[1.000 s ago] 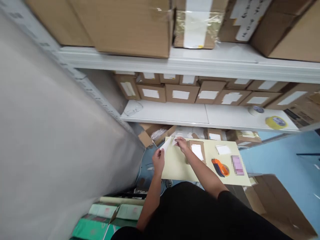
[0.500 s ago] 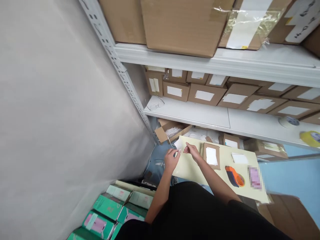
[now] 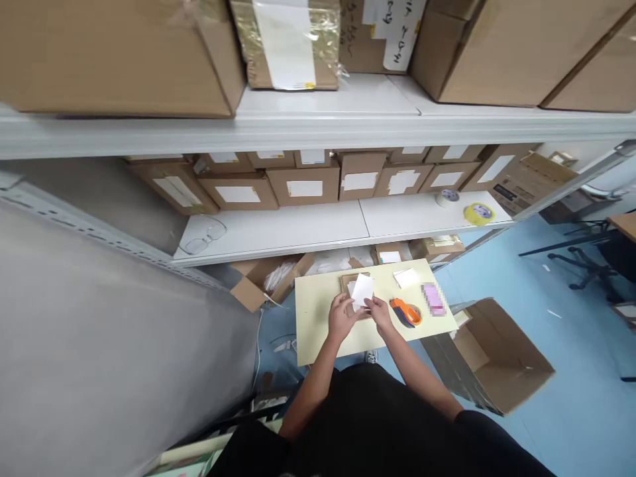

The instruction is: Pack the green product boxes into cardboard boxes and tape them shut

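A white paper label [image 3: 363,289] is held up over the small flat cardboard box [image 3: 344,283] on the pale yellow table [image 3: 313,318]. My right hand [image 3: 380,314] pinches the label at its lower right corner. At its lower left, my left hand [image 3: 341,318] has thumb and fingers closed on the lower edge. Beneath the label, most of the box and the white paper on it are covered. Just right of my right hand lies an orange tape dispenser [image 3: 408,313].
Further right on the table are a stack of white paper [image 3: 406,277] and a blurred pink item [image 3: 434,299]. An open cardboard carton [image 3: 517,361] stands on the floor at right. The shelf [image 3: 298,225] behind carries boxes, tape rolls [image 3: 479,213] and eyeglasses [image 3: 203,240].
The view has turned right. My hands have moved from the table's left end to over the small box, bringing the white label along. My right hand now grips the label too.
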A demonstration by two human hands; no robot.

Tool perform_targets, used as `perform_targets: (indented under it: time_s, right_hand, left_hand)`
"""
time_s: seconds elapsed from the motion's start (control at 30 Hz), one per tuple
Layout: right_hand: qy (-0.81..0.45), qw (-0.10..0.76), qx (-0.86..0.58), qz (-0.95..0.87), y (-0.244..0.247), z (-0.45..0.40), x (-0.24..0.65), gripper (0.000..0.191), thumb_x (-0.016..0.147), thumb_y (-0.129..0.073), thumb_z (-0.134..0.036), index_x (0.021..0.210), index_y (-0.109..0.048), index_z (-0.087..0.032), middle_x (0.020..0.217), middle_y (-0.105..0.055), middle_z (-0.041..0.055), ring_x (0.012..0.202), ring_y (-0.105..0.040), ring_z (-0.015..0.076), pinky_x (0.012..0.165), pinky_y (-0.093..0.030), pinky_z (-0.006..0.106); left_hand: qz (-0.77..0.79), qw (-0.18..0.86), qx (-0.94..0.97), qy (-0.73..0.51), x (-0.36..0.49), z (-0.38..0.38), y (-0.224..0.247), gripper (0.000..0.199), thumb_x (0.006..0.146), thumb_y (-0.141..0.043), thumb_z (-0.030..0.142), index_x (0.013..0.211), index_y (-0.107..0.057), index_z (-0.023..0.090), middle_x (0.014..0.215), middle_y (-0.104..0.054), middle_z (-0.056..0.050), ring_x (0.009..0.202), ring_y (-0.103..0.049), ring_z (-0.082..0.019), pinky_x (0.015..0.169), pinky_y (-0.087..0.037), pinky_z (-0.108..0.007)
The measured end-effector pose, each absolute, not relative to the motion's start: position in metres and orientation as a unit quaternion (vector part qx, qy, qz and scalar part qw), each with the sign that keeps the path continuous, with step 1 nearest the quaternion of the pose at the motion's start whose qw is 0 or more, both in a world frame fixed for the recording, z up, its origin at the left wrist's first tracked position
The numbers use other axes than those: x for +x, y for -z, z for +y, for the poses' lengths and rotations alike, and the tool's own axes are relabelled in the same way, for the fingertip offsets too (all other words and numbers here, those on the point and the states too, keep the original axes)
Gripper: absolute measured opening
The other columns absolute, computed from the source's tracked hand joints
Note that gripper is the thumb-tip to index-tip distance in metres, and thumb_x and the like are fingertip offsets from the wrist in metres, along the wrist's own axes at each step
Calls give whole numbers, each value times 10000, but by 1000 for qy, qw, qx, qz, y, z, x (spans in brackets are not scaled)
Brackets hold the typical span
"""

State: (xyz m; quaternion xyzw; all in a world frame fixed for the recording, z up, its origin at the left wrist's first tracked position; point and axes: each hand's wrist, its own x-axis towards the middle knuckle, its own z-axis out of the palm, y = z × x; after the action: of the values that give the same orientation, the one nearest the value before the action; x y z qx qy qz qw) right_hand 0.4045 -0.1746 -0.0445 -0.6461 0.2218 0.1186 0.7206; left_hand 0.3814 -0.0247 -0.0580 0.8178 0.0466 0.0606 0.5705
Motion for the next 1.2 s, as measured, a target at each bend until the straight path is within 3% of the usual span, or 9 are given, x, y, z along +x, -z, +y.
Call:
perform_targets:
  time_s: [0.07, 0.13, 0.27, 0.4, 0.5, 0.57, 0.9, 1.1, 1.2]
  right_hand:
    - [-163, 707, -665, 177, 51, -191, 407, 471, 595, -833, -596, 615, -554, -217, 581, -610, -13, 603, -645, 189, 593, -464, 270]
    - [-198, 682, -691, 134, 60, -205, 411, 508, 605, -819, -614, 561, -487, -232, 540, -546, -42, 561, -597, 168, 582, -446, 267]
    - [-198, 585, -780, 104, 84, -225, 426, 550, 656, -755, -621, 483, -385, -253, 460, -418, -66, 524, -503, 151, 533, -375, 257]
    - [-169, 512, -832, 133, 108, -236, 446, 398, 692, -756, -446, 530, -450, -249, 499, -489, -63, 562, -544, 160, 548, -372, 250]
    - [-160, 483, -847, 153, 123, -242, 456, 202, 696, -758, -283, 718, -561, -245, 590, -590, -63, 583, -591, 159, 570, -394, 241]
    - [-160, 465, -857, 158, 132, -246, 458, 204, 732, -744, -240, 853, -580, -251, 641, -629, -59, 602, -615, 161, 584, -401, 239]
    - [-257, 341, -898, 103, 152, -254, 467, 141, 898, -669, -263, 979, -554, -250, 887, -743, 32, 835, -709, 208, 663, -406, 263]
    - [-293, 293, -905, 97, 148, -266, 473, 303, 898, -697, -426, 1079, -589, -210, 1031, -759, 131, 959, -729, 283, 723, -462, 314]
    - [-285, 304, -903, 102, 154, -269, 469, 402, 897, -687, -464, 1185, -596, -199, 1068, -760, 139, 1003, -731, 299, 783, -504, 343]
  left_hand:
    - [146, 641, 753, -20, 388, -34, 74, 334, 797, -762, 504, 944, -720, 208, 1016, -733, -89, 930, -709, -227, 879, -571, -379]
    - [201, 686, 700, 17, 395, -42, 89, 348, 754, -780, 500, 888, -688, 193, 792, -718, -39, 751, -700, -190, 763, -566, -324]
    - [256, 664, 703, 15, 405, -60, 111, 309, 651, -846, 395, 817, -672, 201, 662, -689, 9, 649, -673, -169, 689, -545, -285]
    - [317, 561, 764, 36, 416, -83, 123, 141, 730, -768, 293, 755, -648, 224, 715, -717, 20, 714, -705, -169, 733, -553, -280]
    - [330, 503, 796, 64, 426, -97, 128, 119, 763, -751, 256, 726, -641, 230, 752, -735, 23, 769, -721, -166, 789, -550, -276]
    - [335, 485, 805, 71, 432, -104, 131, 122, 766, -760, 246, 730, -644, 232, 777, -744, 21, 797, -726, -167, 813, -546, -276]
    - [361, 360, 848, 146, 450, -122, 134, 57, 793, -726, 258, 816, -676, 245, 924, -774, -32, 934, -737, -229, 820, -525, -308]
    - [330, 188, 898, 223, 452, -107, 120, 477, 808, -722, 550, 1134, -681, 204, 1247, -693, -181, 1083, -710, -336, 868, -535, -413]
    - [250, 200, 928, 188, 442, -97, 121, 369, 923, -600, 425, 1217, -685, 219, 1371, -639, -159, 1217, -652, -301, 974, -523, -403]
